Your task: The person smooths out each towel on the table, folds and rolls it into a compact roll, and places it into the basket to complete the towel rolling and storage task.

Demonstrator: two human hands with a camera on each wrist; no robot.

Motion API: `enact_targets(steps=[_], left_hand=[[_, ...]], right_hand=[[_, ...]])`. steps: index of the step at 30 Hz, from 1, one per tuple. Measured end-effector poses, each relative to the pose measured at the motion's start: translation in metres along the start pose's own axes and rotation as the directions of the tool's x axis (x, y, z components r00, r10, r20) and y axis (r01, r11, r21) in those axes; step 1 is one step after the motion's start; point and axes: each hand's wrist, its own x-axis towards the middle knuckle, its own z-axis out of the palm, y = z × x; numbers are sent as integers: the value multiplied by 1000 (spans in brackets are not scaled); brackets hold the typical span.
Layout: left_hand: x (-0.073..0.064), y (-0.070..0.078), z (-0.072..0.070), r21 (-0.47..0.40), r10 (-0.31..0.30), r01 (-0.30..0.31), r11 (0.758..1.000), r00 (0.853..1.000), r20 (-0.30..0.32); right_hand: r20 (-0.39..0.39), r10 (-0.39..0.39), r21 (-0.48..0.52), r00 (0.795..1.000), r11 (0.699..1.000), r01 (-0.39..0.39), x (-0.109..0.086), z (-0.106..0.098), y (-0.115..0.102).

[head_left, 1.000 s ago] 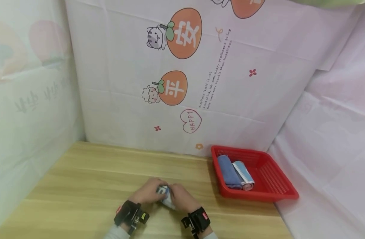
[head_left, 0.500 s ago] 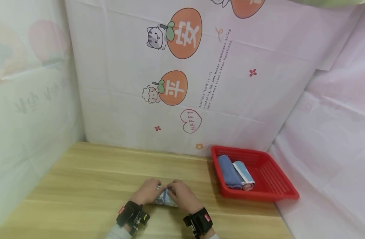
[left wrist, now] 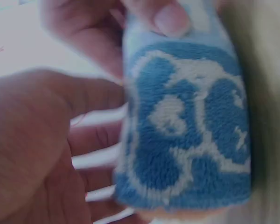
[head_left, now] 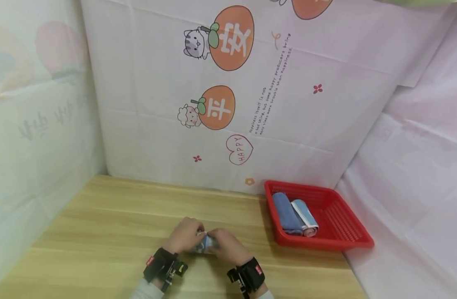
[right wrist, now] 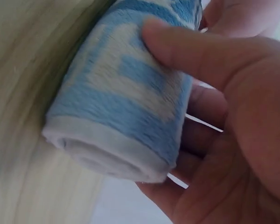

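Between my two hands lies a small rolled towel (head_left: pixel 203 246), close over the table. The left wrist view shows light and darker blue terry on the towel (left wrist: pixel 191 126), with a white-outlined animal pattern. My left hand (head_left: pixel 185 236) holds one end, its thumb at the near side and its fingers behind the roll. At the other end, my right hand (head_left: pixel 230 248) grips the towel with the thumb pressed on top and the fingers underneath. A white hem and the spiral of the roll show at that end of the towel (right wrist: pixel 107 93) in the right wrist view.
On the right of the wood-grain table (head_left: pixel 112 232) stands a red plastic basket (head_left: pixel 310 245). It contains a blue rolled cloth (head_left: pixel 286 214) and a light blue, white-edged roll (head_left: pixel 305 215). Printed white sheets (head_left: pixel 157 137) hang around the table.
The towel has turned from a slant to lying crosswise between the hands. Both hands have shifted their hold on it slightly. The basket and its contents stay put.
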Motion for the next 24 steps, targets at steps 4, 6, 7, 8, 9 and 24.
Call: enact_targets(steps=[4,6,7,8,9,24], left_hand=[[-2,-1,-7,-98,55,-46,994,994,89],[-3,-2,-10,-144,74,-55,988,989,132],[-4,-1,-10,-163,83,-57,985,985,153],[-5,-2,-10,-174,87,-56,983,981,172],[-5,-2,-10,-182,87,-53,982,979,186],[0,0,12,85,-33,28,996,998,48]], right_hand=[[14,-42,59,999,997,41,0,-1,6],[24,-50,77,998,996,48,0,-2,8],[28,-45,82,999,996,42,-1,-2,9],[32,-37,75,999,997,34,-1,-2,9],[36,-20,68,999,998,17,-2,-2,10],[-65,55,-205,996,977,-67,-2,8,4]])
